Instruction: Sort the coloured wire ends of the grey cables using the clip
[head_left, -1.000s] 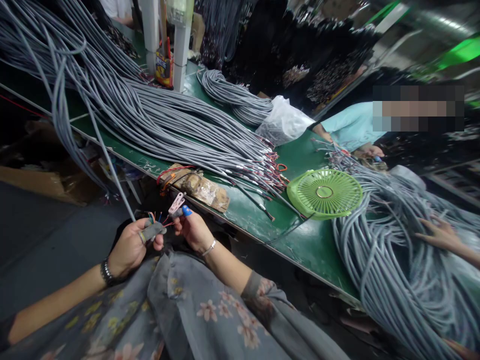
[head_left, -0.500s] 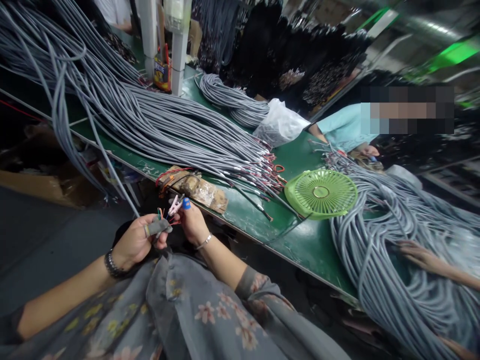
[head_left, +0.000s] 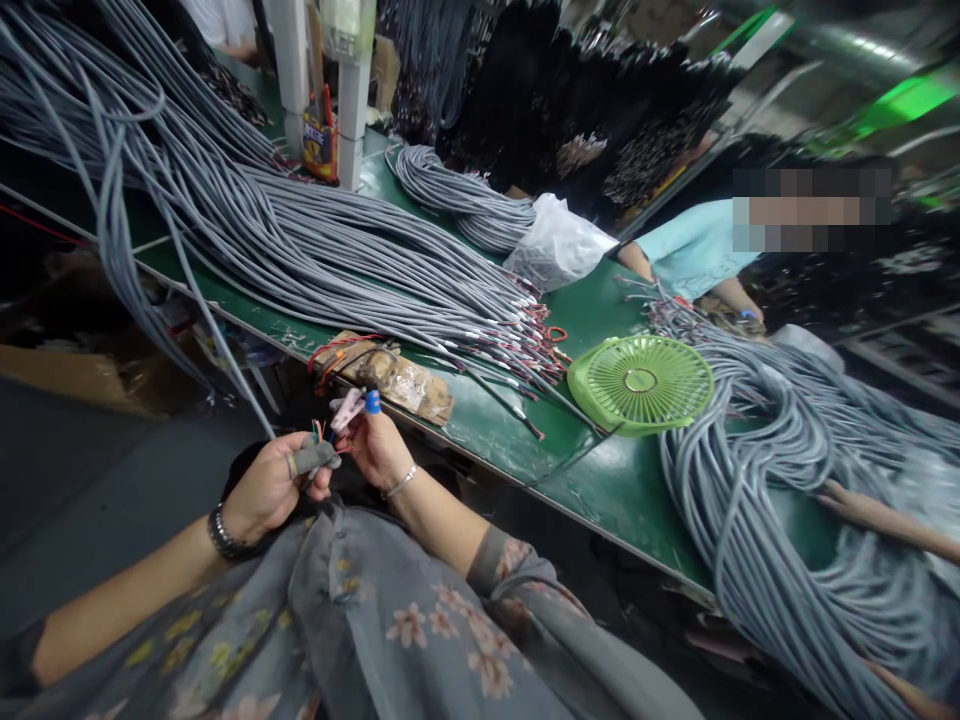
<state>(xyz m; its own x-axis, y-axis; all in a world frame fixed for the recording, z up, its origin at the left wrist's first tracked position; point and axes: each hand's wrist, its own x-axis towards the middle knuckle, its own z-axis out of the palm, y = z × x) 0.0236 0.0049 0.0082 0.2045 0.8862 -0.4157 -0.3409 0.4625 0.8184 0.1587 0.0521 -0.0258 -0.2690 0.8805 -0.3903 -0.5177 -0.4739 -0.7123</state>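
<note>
My left hand (head_left: 274,482), with grey coverings on its fingertips, is closed on the end of a grey cable (head_left: 257,408). Thin coloured wires (head_left: 319,430), green and red among them, fan out above its fingers. Close beside it, my right hand (head_left: 381,452) grips a small pale pink hand tool (head_left: 347,411); its exact kind is unclear. Blue tape wraps the right thumb. A red wire stretches between the two hands, and my fingers partly hide where it meets the tool. Both hands are in front of the table edge, above my lap.
Long grey cables (head_left: 322,235) lie across the green table (head_left: 600,500). A wooden block (head_left: 412,385) sits at its edge near my right hand. A green fan (head_left: 641,383) stands farther right, beside looped cables (head_left: 739,500). A co-worker's arm (head_left: 889,520) reaches in there; another person sits opposite.
My right hand and the pink tool have shifted slightly left and down, closer to my left hand. The co-worker's hand at the right has moved among the looped cables.
</note>
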